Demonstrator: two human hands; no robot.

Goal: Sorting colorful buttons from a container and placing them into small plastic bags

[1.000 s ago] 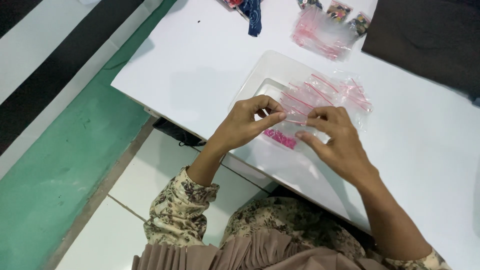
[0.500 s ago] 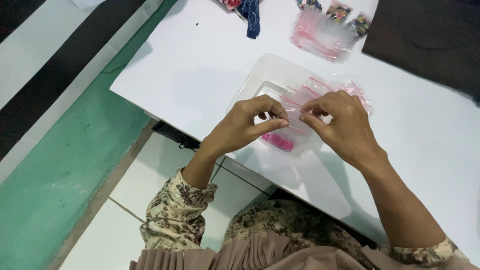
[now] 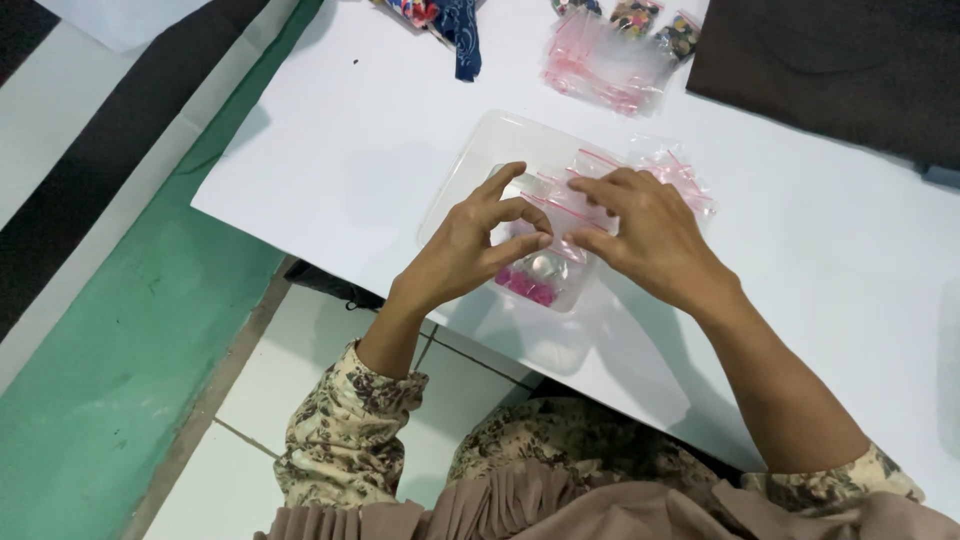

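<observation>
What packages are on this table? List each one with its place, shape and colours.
Small clear bag: pinched between left hand and right hand, flat, pink zip strip.
Loose bags: behind the right hand, clear with pink strips.
Bag pile: top edge of the table, clear and pink.
Filled bags: far edge, small, dark contents.
Clear tray: under the hands, rounded rectangle, pink bits inside.
No labels, signs or screens.

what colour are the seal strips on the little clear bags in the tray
Pink-red strips on the clear bags, held by the left hand and right hand; head view.
</observation>
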